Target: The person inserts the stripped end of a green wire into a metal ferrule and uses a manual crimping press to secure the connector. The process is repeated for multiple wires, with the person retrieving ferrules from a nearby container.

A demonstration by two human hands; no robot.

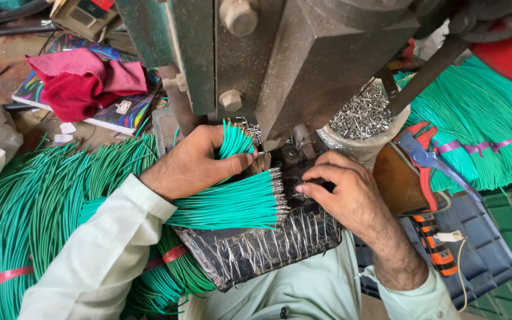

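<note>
My left hand (194,163) grips a bundle of green wires (232,204) whose ends carry small metal terminals, fanned out toward the machine. More of that bundle sticks up between thumb and fingers. My right hand (342,192) pinches something small at the die of a grey metal press (303,59); what is between the fingertips is hidden. Both hands sit just under the press head, above a black block wrapped in clear tape (262,249).
A cup of loose metal terminals (362,115) stands right of the press. Red and blue pliers (425,157) lie beside it. Green wire bundles are piled at left (31,207) and at right (481,124). A red cloth (81,80) lies on a book.
</note>
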